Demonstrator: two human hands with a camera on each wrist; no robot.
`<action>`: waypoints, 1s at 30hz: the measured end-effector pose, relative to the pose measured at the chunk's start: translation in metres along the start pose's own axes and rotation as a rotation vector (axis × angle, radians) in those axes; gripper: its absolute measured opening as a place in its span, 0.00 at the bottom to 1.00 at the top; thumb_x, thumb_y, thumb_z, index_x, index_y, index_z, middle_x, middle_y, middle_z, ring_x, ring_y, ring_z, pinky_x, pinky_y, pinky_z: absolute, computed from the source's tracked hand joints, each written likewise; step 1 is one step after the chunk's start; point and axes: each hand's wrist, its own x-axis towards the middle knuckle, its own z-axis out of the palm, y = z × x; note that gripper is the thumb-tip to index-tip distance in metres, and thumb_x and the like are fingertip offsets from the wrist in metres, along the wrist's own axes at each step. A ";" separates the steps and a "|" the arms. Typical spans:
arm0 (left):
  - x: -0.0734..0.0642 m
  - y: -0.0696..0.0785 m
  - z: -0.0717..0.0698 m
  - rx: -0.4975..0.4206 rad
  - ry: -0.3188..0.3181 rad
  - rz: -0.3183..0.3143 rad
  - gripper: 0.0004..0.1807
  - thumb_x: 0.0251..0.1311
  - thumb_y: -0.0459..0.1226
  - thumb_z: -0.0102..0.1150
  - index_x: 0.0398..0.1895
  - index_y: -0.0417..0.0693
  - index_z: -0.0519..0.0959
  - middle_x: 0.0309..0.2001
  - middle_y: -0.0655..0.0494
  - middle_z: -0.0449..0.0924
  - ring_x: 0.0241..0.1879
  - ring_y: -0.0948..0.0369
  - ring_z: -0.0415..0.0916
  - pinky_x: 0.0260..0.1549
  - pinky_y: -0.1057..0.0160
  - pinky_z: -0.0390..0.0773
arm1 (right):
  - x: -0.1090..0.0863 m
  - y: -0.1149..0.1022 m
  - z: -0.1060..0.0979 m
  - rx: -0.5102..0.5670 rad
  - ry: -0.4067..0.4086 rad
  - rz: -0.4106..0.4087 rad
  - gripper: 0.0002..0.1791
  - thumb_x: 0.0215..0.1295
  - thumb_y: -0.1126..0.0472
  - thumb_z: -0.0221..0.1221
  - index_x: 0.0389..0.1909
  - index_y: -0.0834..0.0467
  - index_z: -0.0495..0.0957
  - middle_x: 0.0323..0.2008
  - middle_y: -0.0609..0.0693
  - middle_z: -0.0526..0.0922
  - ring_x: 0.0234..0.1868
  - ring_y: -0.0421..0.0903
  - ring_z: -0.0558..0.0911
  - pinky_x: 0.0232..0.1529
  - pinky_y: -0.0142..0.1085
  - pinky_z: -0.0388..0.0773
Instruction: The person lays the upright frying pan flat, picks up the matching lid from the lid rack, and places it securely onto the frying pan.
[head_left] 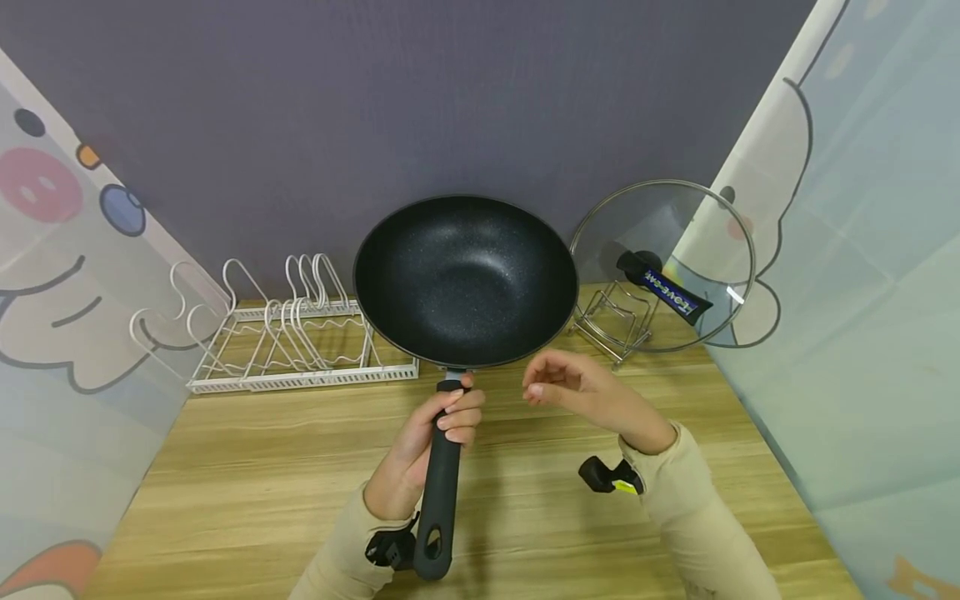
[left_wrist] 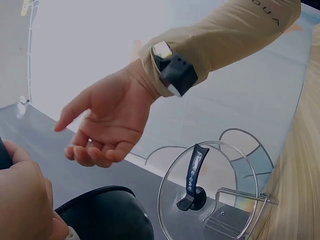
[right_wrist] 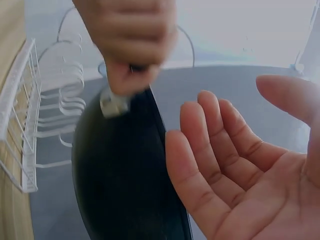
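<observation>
White wire rack [head_left: 300, 382] on counter [head_left: 547, 542], far left. Next, black pan [head_left: 465, 283], held up over the counter, interior facing the head camera. Left-hand grip [head_left: 414, 448] is wrapped round the pan handle [head_left: 441, 483], near the pan end. Right-hand grip [head_left: 585, 390]: fingers relaxed, holding nothing, just right of the pan. Far right: glass lid [head_left: 664, 267] propped upright in metal wire stand [head_left: 604, 344].

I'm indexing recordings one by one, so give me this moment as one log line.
left hand grips pan by handle | right hand holds nothing, near pan | lid in stand | rack on table
</observation>
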 end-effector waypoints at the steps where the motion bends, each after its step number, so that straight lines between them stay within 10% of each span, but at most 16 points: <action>1: 0.000 0.000 0.000 0.001 -0.001 -0.001 0.04 0.72 0.31 0.36 0.46 0.47 0.60 0.28 0.58 0.59 0.24 0.67 0.56 0.29 0.70 0.71 | 0.000 0.001 -0.004 0.000 0.019 -0.001 0.08 0.69 0.66 0.52 0.40 0.69 0.72 0.35 0.55 0.78 0.38 0.45 0.80 0.41 0.38 0.80; 30: -0.008 0.002 0.000 0.014 -0.008 -0.031 0.05 0.72 0.31 0.38 0.47 0.46 0.60 0.28 0.58 0.60 0.23 0.68 0.55 0.29 0.70 0.71 | 0.022 0.017 -0.093 0.113 0.470 0.180 0.14 0.69 0.60 0.54 0.43 0.69 0.70 0.37 0.52 0.78 0.39 0.46 0.79 0.43 0.34 0.79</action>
